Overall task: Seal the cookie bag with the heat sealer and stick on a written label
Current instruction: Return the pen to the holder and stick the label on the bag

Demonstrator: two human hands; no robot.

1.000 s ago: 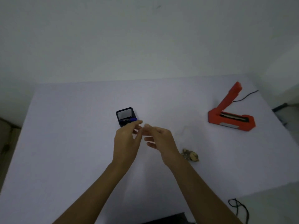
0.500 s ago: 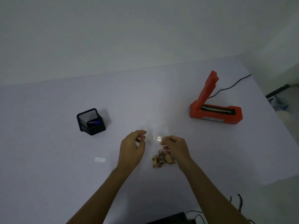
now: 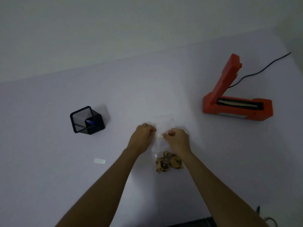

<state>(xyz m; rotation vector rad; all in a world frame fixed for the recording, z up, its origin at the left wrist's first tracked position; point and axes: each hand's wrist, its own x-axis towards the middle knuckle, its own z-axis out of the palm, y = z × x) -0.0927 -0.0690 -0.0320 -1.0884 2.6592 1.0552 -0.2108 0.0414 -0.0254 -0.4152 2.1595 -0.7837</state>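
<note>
Cookie bag (image 3: 164, 123): clear plastic, lying flat on the table (image 3: 49, 185) between the middle and the near edge, its open mouth toward the far edge and the cookies (image 3: 168, 162) bunched at its near end. From my remote seat the film is hard to trace in this dim light; only its pale outline and the glints along its edges show.

Label (image 3: 161, 135): a small white strip with faint marks on it, lying across the middle of the bag. My right hand (image 3: 177, 141) pinches the label's right end between thumb and forefinger, the grip closed on it. My left hand (image 3: 141, 139) is curled at the bag's left edge, fingertips (image 3: 151, 128) drawn together; I cannot tell whether they grip the film or merely press on it.

Heat sealer (image 3: 237, 107): orange, standing toward the table's right edge, well apart from the bag, its arm raised so the sealing strip in the base is exposed. A black cord (image 3: 255, 73) runs from behind it toward the far right corner.

Pen holder (image 3: 86, 120): black mesh, toward the left of the table, with a blue pen (image 3: 89, 122) inside.

White slip (image 3: 99, 161): lying flat near my left forearm, closer to the near edge than the holder.
</note>
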